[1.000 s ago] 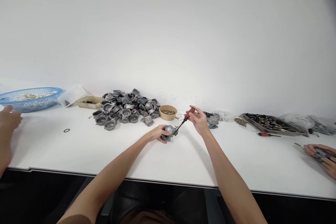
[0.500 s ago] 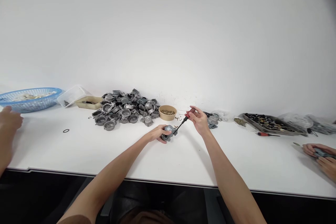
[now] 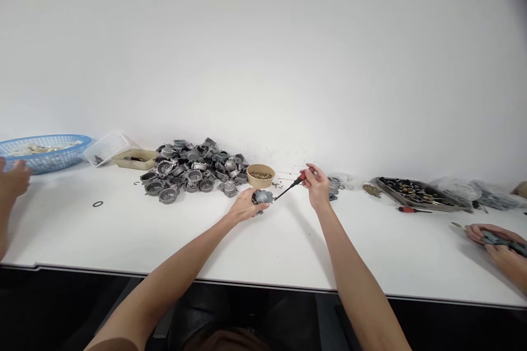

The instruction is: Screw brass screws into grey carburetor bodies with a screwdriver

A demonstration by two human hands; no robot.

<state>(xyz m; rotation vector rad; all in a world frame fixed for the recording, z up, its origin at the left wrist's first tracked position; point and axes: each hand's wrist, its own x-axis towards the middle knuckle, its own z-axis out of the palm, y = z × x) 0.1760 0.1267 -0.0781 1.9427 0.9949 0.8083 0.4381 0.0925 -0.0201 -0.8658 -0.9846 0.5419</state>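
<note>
My left hand (image 3: 244, 209) grips a small grey metal housing (image 3: 262, 197) just above the white table (image 3: 123, 230), in front of the tan bowl (image 3: 260, 175) of small brass parts. My right hand (image 3: 318, 183) holds a screwdriver (image 3: 290, 186) with a red handle and black shaft. Its tip points down-left toward the housing and lies close beside it.
A heap of grey metal housings (image 3: 193, 170) lies at the back. Left of it are a clear tub (image 3: 105, 147), a beige tray (image 3: 132, 158), a blue basket (image 3: 43, 151) and a black ring (image 3: 97, 204). A metal tray (image 3: 420, 193) and a red screwdriver (image 3: 409, 209) lie right. Other people's hands (image 3: 14, 181) (image 3: 489, 241) work at both edges.
My left hand has lifted and turned the housing and moved it slightly back toward the bowl. The right hand with the screwdriver moved a little back and right.
</note>
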